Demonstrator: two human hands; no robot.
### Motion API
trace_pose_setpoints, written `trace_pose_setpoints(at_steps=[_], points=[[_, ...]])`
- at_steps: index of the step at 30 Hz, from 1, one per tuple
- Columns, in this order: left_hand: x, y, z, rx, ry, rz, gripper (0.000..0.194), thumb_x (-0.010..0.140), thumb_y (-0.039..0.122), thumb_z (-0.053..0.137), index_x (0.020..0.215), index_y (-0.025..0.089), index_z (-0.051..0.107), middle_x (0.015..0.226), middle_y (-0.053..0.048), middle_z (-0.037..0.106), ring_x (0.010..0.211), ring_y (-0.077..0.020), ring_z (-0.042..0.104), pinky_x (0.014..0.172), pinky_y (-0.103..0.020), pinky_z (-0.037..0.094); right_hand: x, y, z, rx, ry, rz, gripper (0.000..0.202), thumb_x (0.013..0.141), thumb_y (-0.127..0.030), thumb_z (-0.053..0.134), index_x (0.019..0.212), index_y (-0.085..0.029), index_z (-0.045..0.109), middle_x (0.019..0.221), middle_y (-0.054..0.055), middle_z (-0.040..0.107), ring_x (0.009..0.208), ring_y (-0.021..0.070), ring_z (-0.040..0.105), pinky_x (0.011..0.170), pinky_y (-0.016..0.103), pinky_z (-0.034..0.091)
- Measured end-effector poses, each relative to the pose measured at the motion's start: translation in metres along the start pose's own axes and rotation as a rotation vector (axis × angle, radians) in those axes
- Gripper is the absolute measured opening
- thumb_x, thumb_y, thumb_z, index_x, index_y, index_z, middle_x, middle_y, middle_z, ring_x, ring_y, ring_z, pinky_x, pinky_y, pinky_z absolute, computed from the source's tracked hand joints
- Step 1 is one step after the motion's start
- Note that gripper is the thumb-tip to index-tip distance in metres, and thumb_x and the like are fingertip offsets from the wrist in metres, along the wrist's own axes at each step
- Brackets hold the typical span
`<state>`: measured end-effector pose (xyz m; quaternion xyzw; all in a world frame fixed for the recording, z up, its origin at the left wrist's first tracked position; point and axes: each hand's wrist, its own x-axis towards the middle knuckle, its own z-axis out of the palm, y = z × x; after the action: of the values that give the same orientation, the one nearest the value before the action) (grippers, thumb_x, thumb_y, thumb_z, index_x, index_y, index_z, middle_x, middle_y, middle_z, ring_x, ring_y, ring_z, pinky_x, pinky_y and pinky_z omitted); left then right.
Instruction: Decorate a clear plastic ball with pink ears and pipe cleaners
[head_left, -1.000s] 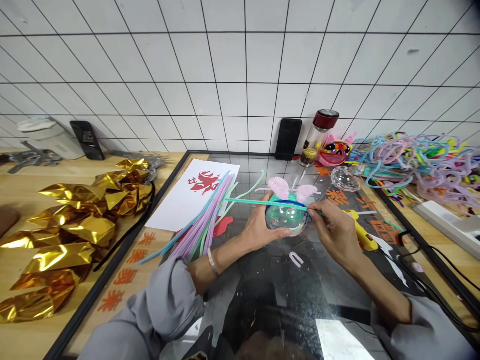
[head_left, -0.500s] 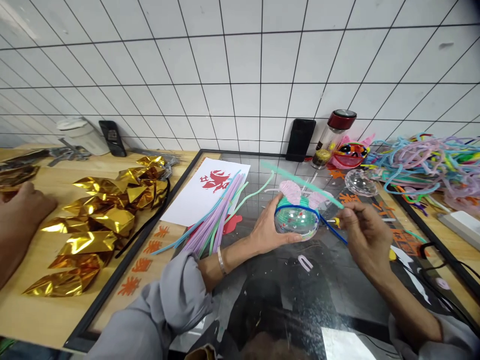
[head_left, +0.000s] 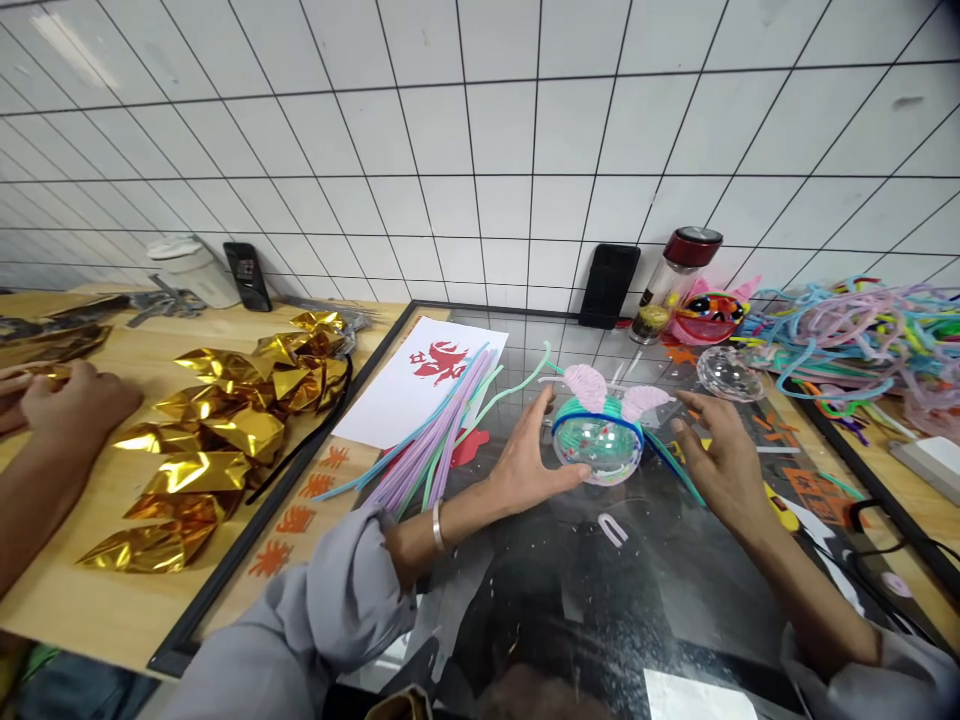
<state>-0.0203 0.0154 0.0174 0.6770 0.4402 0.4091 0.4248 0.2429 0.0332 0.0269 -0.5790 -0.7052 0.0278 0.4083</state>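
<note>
A clear plastic ball (head_left: 600, 455) sits on the dark tabletop, with coiled green pipe cleaner inside or behind it and a blue band around it. Two pink fuzzy ears (head_left: 586, 387) stand on top. My left hand (head_left: 525, 460) curves loosely about the ball's left side, thumb against its lower front, fingers apart from it. Just right of the ears, my right hand (head_left: 716, 450) is open, with thumb and fingers apart. A mint-green pipe cleaner (head_left: 684, 474) slants down from the ball's right side beside a blue one.
Purple, green and blue pipe cleaners (head_left: 431, 450) lie left, across white paper (head_left: 375, 390). Tangled pipe cleaners (head_left: 847, 335), a red-lidded bottle (head_left: 679, 280) and a phone (head_left: 609, 286) stand behind. Gold foil pieces (head_left: 202, 470) lie left, near another person's hands (head_left: 79, 400).
My right hand has let go of the mint-green pipe cleaner, which was raised above the ears and now lies low at the ball's right. My left hand has loosened around the ball.
</note>
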Motion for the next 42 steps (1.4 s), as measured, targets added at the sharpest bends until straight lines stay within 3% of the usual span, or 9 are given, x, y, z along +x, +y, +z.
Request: trace_pose_setpoints(at_steps=[6,10,15,19,23,27,31,36,42], points=[[-0.004,-0.002,-0.011,0.125,0.196,0.091,0.076,0.069,0.006,0.054,0.142,0.020,0.038,0.141,-0.015,0.051,0.131,-0.0273,0.052,0.112,-0.049,0.044,-0.010,-0.018,-0.010,0.042,0.100,-0.045,0.028,0.092,-0.038,0.054,0.112,-0.022,0.066,0.108,0.011,0.068,0.101,0.0279,0.065,0.088,0.047,0.052],[0.020,0.007,-0.047,0.627,0.338,0.185,0.047,0.077,0.012,0.056,0.123,0.015,0.054,0.136,-0.017,0.055,0.132,-0.0314,0.050,0.114,-0.052,0.039,-0.012,-0.035,-0.018,0.049,0.202,-0.149,0.020,0.093,-0.029,0.055,0.108,-0.022,0.066,0.104,0.010,0.069,0.101,0.0259,0.065,0.088,0.044,0.051],[0.039,-0.008,-0.088,1.064,0.283,-0.240,0.065,0.082,0.021,0.058,0.143,0.009,0.040,0.139,-0.026,0.052,0.127,-0.0423,0.054,0.099,-0.057,0.048,-0.018,-0.058,-0.024,0.050,0.243,-0.278,0.020,0.091,-0.016,0.057,0.106,-0.024,0.066,0.096,0.006,0.069,0.092,0.0212,0.066,0.084,0.038,0.052],[0.047,-0.016,-0.109,0.885,0.268,-0.420,0.064,0.080,0.014,0.051,0.144,0.007,0.043,0.121,-0.021,0.066,0.113,-0.0372,0.065,0.097,-0.049,0.050,-0.020,-0.080,-0.028,0.158,0.156,-0.330,0.024,0.090,-0.011,0.057,0.107,-0.024,0.066,0.095,0.005,0.069,0.088,0.0190,0.066,0.081,0.035,0.052],[0.044,0.016,-0.120,0.402,0.240,-0.130,0.053,0.074,0.019,0.053,0.127,0.012,0.060,0.116,-0.010,0.071,0.107,-0.0276,0.066,0.095,-0.040,0.052,-0.015,-0.113,-0.034,0.299,-0.033,-0.320,0.023,0.091,-0.012,0.058,0.109,-0.024,0.067,0.094,0.004,0.070,0.086,0.0168,0.067,0.076,0.031,0.052],[0.025,0.068,-0.111,0.134,0.119,-0.011,0.048,0.079,0.028,0.060,0.125,0.013,0.063,0.105,-0.007,0.072,0.093,-0.0218,0.066,0.085,-0.034,0.053,-0.002,-0.143,-0.035,0.421,-0.113,-0.187,0.013,0.093,-0.018,0.059,0.099,-0.022,0.070,0.091,0.003,0.072,0.085,0.0158,0.067,0.073,0.028,0.052],[0.007,0.098,-0.095,0.074,0.034,0.063,0.045,0.084,0.035,0.062,0.124,0.015,0.065,0.108,-0.008,0.072,0.096,-0.0215,0.065,0.086,-0.033,0.053,0.014,-0.156,-0.029,0.542,-0.098,-0.046,0.015,0.093,-0.028,0.061,0.100,-0.020,0.072,0.086,0.003,0.071,0.073,0.0145,0.064,0.065,0.028,0.050],[-0.003,0.104,-0.088,0.154,-0.022,0.170,0.029,0.090,0.035,0.060,0.112,0.018,0.069,0.103,-0.006,0.071,0.091,-0.0197,0.063,0.081,-0.031,0.054,0.029,-0.159,-0.025,0.588,0.003,-0.029,0.016,0.090,-0.032,0.064,0.091,-0.019,0.073,0.081,0.003,0.070,0.071,0.0153,0.063,0.063,0.028,0.049],[-0.019,0.113,-0.080,0.238,-0.073,0.205,0.028,0.095,0.034,0.057,0.116,0.018,0.067,0.098,-0.004,0.071,0.089,-0.0195,0.064,0.080,-0.029,0.053,0.038,-0.170,-0.019,0.708,-0.082,0.035,0.025,0.083,-0.038,0.070,0.070,-0.017,0.066,0.063,-0.001,0.060,0.056,0.0105,0.051,0.051,0.024,0.040]])
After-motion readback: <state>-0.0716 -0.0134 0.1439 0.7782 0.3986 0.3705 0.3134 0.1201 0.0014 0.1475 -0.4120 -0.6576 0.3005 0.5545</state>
